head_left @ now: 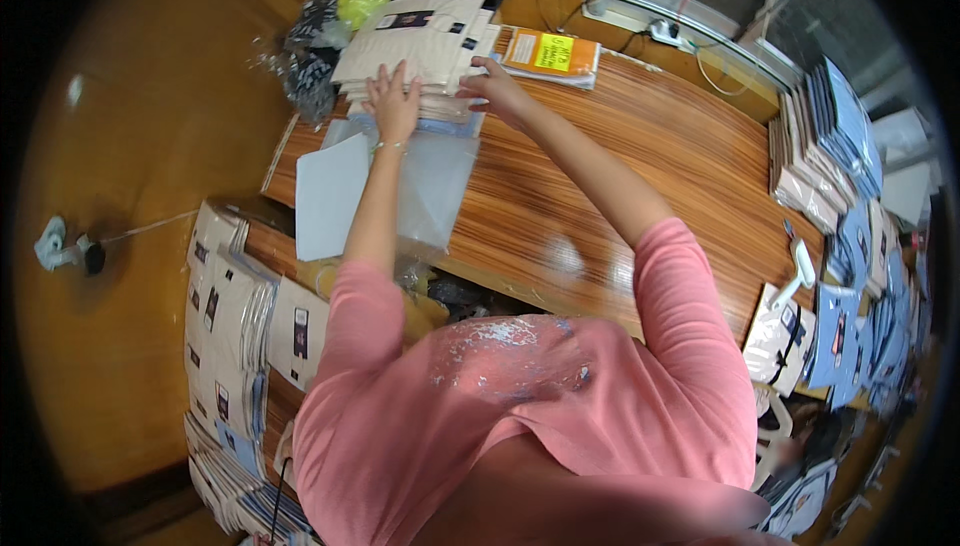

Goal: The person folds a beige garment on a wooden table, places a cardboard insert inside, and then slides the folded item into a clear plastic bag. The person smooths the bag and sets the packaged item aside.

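A pile of folded cream garments in clear plastic sleeves (425, 51), with dark labels on top, lies at the far left of the wooden table (590, 166). My left hand (394, 106) rests on the pile's near part, its fingers spread. At the right side of the same pile is my right hand (492, 91), fingers apart and slightly bent beside the edge; whether they touch the garments I cannot make out. Closer to me, a white sheet (333, 196) and translucent plastic bags (435, 191) lie partly under my left forearm.
Right of the pile lies an orange notebook (580, 58) with a yellow label. Stacks of blue shirts (848, 131) and a white-handled tool (801, 264) line the right side. More packaged garments (215, 306) are stacked at left. A dark plastic bag (308, 81) sits beyond the table's left edge.
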A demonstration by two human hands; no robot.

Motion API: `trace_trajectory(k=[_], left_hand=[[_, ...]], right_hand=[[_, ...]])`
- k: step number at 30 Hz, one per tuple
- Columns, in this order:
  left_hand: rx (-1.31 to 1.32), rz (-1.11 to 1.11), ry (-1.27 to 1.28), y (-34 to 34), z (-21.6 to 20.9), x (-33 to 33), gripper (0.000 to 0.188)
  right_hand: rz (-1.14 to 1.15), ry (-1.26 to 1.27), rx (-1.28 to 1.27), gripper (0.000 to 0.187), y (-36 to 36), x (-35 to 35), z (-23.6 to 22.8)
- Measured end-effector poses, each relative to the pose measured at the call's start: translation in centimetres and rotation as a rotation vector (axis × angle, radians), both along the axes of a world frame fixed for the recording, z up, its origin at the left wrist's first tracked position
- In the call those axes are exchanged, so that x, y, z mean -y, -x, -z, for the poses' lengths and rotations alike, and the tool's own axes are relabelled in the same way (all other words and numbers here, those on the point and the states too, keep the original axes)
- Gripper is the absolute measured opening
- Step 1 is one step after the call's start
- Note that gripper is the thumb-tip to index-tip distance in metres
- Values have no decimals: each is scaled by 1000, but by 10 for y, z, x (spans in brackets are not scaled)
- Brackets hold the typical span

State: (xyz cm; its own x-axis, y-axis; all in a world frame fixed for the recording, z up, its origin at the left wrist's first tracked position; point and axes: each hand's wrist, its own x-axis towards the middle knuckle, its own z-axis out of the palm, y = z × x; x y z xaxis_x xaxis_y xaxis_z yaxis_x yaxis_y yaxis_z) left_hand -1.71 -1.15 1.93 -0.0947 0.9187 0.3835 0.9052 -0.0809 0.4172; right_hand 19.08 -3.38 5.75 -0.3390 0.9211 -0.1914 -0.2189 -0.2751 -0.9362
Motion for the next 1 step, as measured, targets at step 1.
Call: trace_trajectory(k=[1], left_hand=[[11, 0, 13, -5, 0, -3, 54]], right_hand=[[-106, -31, -15, 68, -28, 13, 2]])
